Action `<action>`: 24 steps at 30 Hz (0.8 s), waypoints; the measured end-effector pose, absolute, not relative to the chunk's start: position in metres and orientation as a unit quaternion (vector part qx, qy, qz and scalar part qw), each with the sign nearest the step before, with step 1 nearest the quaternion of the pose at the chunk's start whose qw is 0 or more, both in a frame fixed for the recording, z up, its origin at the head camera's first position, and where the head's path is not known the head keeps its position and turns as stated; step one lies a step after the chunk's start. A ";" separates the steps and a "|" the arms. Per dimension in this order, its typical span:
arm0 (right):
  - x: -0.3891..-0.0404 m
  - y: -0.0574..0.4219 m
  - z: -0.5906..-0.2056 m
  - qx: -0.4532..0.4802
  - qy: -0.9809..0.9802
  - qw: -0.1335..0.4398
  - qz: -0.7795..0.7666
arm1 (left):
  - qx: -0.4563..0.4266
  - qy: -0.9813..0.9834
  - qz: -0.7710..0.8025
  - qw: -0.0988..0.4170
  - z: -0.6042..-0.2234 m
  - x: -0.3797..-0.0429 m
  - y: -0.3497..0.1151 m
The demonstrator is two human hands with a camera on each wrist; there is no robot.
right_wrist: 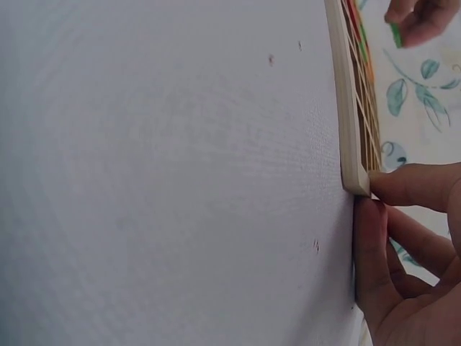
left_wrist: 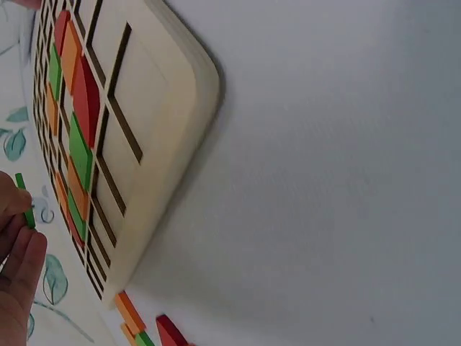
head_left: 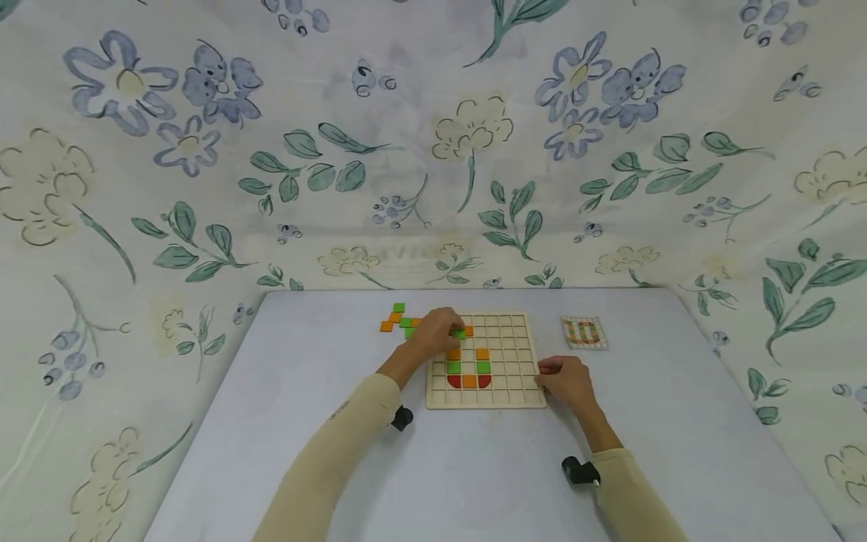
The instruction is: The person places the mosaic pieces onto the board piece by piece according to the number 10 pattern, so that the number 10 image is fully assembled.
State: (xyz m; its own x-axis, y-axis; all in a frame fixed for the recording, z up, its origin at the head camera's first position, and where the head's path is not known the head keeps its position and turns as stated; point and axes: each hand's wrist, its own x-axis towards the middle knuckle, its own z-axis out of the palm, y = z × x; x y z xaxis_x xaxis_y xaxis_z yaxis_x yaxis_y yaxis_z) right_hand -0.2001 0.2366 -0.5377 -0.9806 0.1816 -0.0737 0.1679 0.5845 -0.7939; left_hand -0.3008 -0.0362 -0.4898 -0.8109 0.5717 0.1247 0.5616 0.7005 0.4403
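Observation:
My left hand (head_left: 436, 335) is over the upper left part of a wooden grid board (head_left: 511, 399). It pinches a small green square tile (left_wrist: 29, 213), which the left wrist view shows held clear above the board. At the board's right edge, my right hand (head_left: 569, 380) grips the rim between thumb and fingers, as the right wrist view shows up close. Several tiles sit in the grid: rounded red ones (head_left: 454, 382) at the bottom, with orange (head_left: 482, 354) and green (head_left: 483, 367) squares above. Part of the upper left grid is hidden behind my left hand.
Loose orange and green tiles (head_left: 395, 318) lie on the white table (head_left: 305, 361), left of the board's top. A red tile (left_wrist: 170, 331) lies there too. Right of the board rests a small card (head_left: 585, 333) with a coloured pattern. Floral cloth (head_left: 420, 165) hangs behind.

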 end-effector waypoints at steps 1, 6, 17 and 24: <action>-0.200 0.236 -0.538 -0.099 -0.890 0.007 0.445 | 0.319 0.919 0.231 0.009 -0.491 -0.301 -0.031; -0.201 0.236 -0.538 -0.097 -0.892 0.007 0.442 | 0.353 0.907 0.232 0.004 -0.496 -0.301 -0.011; -0.202 0.236 -0.538 -0.104 -0.886 0.003 0.452 | 0.321 0.921 0.220 0.031 -0.511 -0.300 0.009; -0.201 0.236 -0.538 -0.099 -0.888 0.007 0.448 | 0.314 0.921 0.229 0.032 -0.513 -0.300 0.008</action>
State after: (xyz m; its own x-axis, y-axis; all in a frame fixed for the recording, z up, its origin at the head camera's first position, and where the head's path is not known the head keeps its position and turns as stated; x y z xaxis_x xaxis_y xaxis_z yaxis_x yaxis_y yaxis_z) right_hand -0.2011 0.2356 -0.5376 -0.9804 0.1813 -0.0769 0.1695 0.5783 -0.7980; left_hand -0.2995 0.0080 -0.5133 -0.8011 0.5923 0.0859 0.5634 0.6978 0.4424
